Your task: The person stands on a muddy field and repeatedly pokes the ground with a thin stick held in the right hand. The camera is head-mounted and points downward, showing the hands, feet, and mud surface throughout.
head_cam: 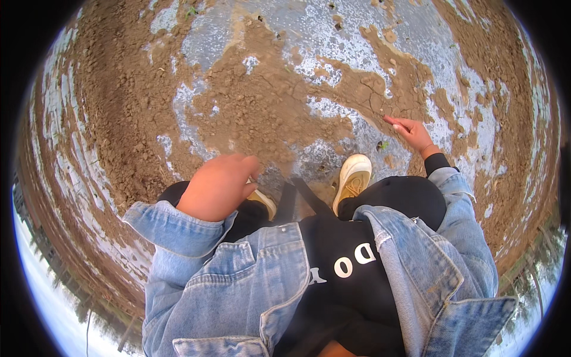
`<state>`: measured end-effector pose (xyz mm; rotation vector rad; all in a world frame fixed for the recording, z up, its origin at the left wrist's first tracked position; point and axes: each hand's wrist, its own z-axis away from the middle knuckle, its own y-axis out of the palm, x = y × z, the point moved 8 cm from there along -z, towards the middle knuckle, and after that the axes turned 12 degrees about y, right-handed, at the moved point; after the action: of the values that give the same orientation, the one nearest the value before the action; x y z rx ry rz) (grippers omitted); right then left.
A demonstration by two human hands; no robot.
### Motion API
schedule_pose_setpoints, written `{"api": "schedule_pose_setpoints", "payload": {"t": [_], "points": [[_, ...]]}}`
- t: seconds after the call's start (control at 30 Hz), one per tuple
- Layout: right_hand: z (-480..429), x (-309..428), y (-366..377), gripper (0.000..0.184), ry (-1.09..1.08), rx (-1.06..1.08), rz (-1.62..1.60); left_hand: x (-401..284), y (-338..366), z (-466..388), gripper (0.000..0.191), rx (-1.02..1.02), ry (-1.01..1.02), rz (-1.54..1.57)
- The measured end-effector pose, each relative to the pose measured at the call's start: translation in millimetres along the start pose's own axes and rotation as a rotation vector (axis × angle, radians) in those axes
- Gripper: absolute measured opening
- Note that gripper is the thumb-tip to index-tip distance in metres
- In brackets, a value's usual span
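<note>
My left hand (223, 185) is raised over my left knee and shoe, its fingers curled and partly blurred; whether it holds anything is hidden. My right hand (408, 130) is out to the right above the soil, forefinger extended and thumb close to it; I cannot tell if something small is between them. Below that hand, a small green seedling (382, 145) stands in a hole in the plastic mulch film (397, 154). Brown soil (267, 98) covers much of the film ahead of me.
My tan lace-up shoe (354, 178) rests on the muddy film. Dark holes (337, 26) dot the film farther ahead, and another green seedling (192, 11) grows at the upper left. Loose, clumpy soil (120, 111) runs along the left, with more film strips beyond.
</note>
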<state>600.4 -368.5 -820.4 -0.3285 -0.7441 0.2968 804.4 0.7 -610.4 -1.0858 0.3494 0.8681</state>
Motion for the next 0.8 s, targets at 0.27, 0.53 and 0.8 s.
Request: {"api": "schedule_pose_setpoints", "payload": {"t": [0.27, 0.53, 0.8], "points": [[-3.2, 8.4, 5.0, 0.031, 0.015, 0.005, 0.089, 1.5, 2.8, -1.4, 0.018, 0.007, 0.023, -0.002], [-60.9, 96.4, -33.0, 0.038, -0.108, -0.109, 0.02, -4.2, -0.5, 1.1, 0.018, -0.017, 0.058, -0.111], [-143.8, 186.8, -35.0, 0.038, -0.016, -0.234, -0.181, -4.2, -9.6, 13.8, 0.018, -0.045, 0.07, -0.123]]}}
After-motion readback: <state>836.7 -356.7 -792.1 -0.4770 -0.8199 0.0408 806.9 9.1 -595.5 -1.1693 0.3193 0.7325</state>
